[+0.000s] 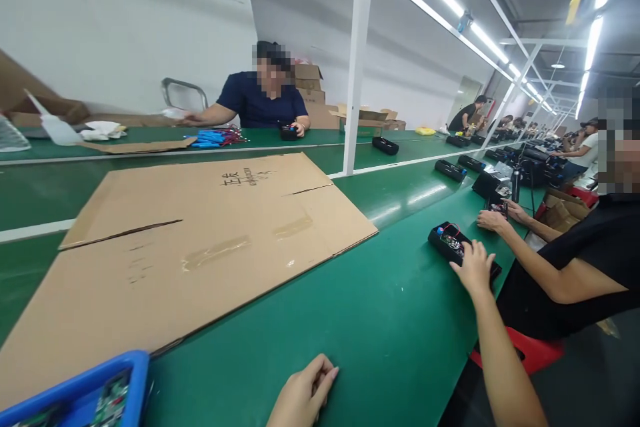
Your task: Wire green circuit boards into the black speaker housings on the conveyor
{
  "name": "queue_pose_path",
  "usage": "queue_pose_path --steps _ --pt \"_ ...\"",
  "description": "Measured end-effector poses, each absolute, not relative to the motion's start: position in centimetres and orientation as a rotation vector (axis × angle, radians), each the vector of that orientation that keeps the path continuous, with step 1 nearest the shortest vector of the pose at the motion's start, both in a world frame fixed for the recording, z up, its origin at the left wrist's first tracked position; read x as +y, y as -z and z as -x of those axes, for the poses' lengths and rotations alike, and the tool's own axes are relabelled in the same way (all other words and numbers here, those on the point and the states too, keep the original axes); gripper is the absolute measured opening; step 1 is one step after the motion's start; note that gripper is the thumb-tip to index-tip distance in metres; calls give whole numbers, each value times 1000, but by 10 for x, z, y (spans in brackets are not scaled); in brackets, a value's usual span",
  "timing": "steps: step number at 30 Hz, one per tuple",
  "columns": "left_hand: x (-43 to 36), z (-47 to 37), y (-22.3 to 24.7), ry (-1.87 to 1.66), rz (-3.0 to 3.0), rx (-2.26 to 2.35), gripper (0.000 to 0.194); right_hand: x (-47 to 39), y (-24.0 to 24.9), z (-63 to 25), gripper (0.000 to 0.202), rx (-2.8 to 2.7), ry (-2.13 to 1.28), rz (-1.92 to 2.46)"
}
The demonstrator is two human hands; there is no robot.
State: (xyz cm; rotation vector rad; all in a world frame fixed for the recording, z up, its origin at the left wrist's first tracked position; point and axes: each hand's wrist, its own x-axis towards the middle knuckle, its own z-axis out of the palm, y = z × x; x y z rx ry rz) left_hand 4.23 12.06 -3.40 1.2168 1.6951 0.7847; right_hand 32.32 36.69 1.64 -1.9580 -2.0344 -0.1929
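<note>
My right hand point(475, 268) reaches over the near end of a long black housing point(444, 245). Its fingers are spread and curved over the top, with no closed grip showing. The housing lies with its inside facing up, showing a circuit board, thin red wires and a blue part at the far end. My left hand point(306, 392) rests low at the front of the green bench point(380, 320), fingers curled in and thumb against them. Nothing shows between those fingers. To its left, a blue tray point(137, 380) holds green circuit boards point(111, 400).
A flat cardboard sheet point(210, 240) covers much of the bench at left. A white post point(357, 67) rises behind it. Close on my right, a co-worker in black point(565, 267) handles a small part; another sits opposite. More black housings point(450, 170) line the bench.
</note>
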Motion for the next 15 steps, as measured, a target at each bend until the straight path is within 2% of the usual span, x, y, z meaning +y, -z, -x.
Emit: queue_pose_path --steps 1,3,5,7,11,15 --pt "120 -42 35 -798 -1230 1691 25 351 -11 -303 42 -2064 218 1828" --pt "121 -40 39 -824 -1245 1680 25 311 6 -256 36 -2280 55 1539" --pt "122 -40 43 -838 -1237 1666 24 267 28 -208 45 -2565 -267 1253" --pt "122 -43 45 -891 -1226 1656 21 226 50 -172 51 -2721 -435 1049" --pt "117 -49 45 -1062 -1213 1654 8 193 89 -160 42 -2907 -284 994" --pt "103 -29 41 -1230 -1008 1865 2 234 132 -163 39 -2837 -51 753"
